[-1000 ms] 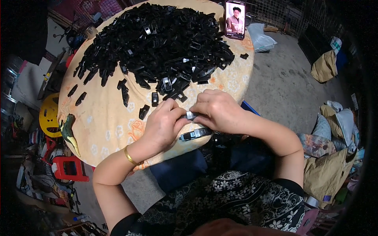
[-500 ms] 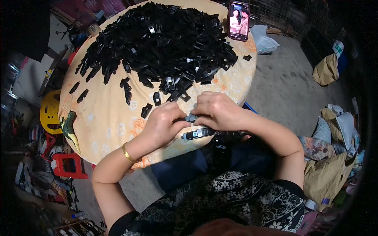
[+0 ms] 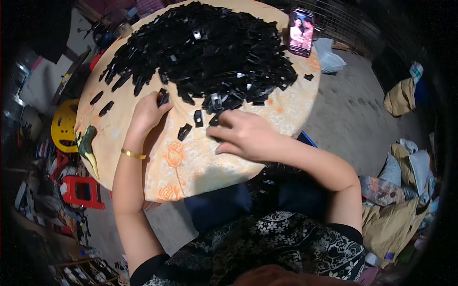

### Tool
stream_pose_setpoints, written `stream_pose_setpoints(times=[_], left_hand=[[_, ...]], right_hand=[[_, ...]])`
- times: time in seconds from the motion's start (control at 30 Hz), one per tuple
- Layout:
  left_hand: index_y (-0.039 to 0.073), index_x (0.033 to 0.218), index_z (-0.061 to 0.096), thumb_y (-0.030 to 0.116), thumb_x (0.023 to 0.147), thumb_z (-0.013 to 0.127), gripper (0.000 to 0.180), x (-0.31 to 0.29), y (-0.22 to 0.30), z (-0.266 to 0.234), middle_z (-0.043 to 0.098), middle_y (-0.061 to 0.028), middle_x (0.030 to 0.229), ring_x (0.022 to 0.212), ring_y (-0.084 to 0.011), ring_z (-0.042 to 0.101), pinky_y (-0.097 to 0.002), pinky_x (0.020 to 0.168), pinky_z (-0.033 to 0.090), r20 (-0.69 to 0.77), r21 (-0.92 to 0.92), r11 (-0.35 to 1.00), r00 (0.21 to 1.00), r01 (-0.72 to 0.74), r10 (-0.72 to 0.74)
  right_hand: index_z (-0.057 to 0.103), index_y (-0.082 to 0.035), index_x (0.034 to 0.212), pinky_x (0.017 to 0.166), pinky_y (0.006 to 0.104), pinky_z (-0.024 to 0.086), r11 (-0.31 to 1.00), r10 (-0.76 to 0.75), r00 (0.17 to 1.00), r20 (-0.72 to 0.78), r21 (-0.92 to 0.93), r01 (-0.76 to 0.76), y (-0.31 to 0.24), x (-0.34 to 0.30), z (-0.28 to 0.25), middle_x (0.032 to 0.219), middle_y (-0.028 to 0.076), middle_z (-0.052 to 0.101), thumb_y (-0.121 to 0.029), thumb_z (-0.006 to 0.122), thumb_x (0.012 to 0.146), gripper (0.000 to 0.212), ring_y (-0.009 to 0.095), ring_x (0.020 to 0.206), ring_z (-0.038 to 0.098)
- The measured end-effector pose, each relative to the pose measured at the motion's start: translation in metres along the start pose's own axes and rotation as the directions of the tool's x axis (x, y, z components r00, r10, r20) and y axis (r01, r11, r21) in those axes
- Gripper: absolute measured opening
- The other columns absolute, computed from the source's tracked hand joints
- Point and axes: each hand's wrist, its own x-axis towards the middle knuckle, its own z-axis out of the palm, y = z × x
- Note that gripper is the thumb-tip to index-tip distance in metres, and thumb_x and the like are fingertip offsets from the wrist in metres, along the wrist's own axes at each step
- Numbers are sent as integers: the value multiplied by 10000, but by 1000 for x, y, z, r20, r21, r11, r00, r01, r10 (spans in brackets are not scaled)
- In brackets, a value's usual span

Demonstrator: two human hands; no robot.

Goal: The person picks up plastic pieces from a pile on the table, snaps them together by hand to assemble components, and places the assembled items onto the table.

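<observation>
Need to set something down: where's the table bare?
Bare cloth: the near side, between left forearm and right hand; also between that forearm and the green-yellow object. Crowded: the far side, under the pile; loose parts lie between left hand and right.

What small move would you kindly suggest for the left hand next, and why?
I'd perhaps close the left hand on the nearest black piece and lift it: the hand is at that piece, in front of the black pile, though a firm grip cannot be seen.
</observation>
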Motion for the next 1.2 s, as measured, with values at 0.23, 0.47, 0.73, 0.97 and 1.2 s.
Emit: stream_pose_setpoints(times=[0.23, 0.47, 0.73, 0.97, 1.2], left_hand=[[-20, 1064, 625, 135, 827, 653, 285, -22, 43, -2, 656, -227, 992, 929, -386, 629, -435, 821, 498, -252, -72, 975, 949, -212, 188], [0, 1112, 617, 71, 838, 640, 284, -89, 101, -2, 568, -145, 897, 845, -311, 569, -372, 770, 469, 211, -469, 663, 655, -583, 726], [0, 917, 667, 165, 797, 723, 212, -79, 92, 18, 570, -123, 842, 794, -300, 568, -377, 709, 470, -23, -347, 710, 763, -612, 646], [-3, 877, 648, 118, 755, 727, 189, -84, 95, 9, 588, -148, 824, 804, -346, 584, -420, 716, 472, 170, -382, 798, 814, -466, 556], [7, 885, 677, 100, 736, 740, 187, -87, 92, 26, 588, -142, 824, 803, -338, 587, -408, 716, 478, 53, -398, 778, 834, -487, 549]], right_hand=[[626, -71, 863, 666, 392, 485, 995, -16, 997, -82, -100, 7, 14, -6, 16, 801, 88, 552, -156, 660, 786, 120, 270, 792, 589], [576, -52, 848, 666, 366, 492, 946, 5, 996, -84, -323, -32, 25, -31, -33, 749, 82, 547, -134, 611, 734, 144, 266, 749, 574], [597, -51, 851, 643, 363, 491, 994, -39, 999, 1, -98, 39, 25, -41, -38, 759, 86, 579, -110, 703, 731, 171, 245, 740, 597], [640, -14, 890, 659, 393, 489, 855, 429, 903, 18, 314, -412, 18, -36, -28, 772, 113, 595, -149, 759, 746, 232, 317, 757, 598], [675, -33, 917, 694, 403, 487, 992, 110, 990, -86, 69, -104, 18, -34, -34, 803, 106, 593, -162, 727, 749, 218, 316, 796, 591]])
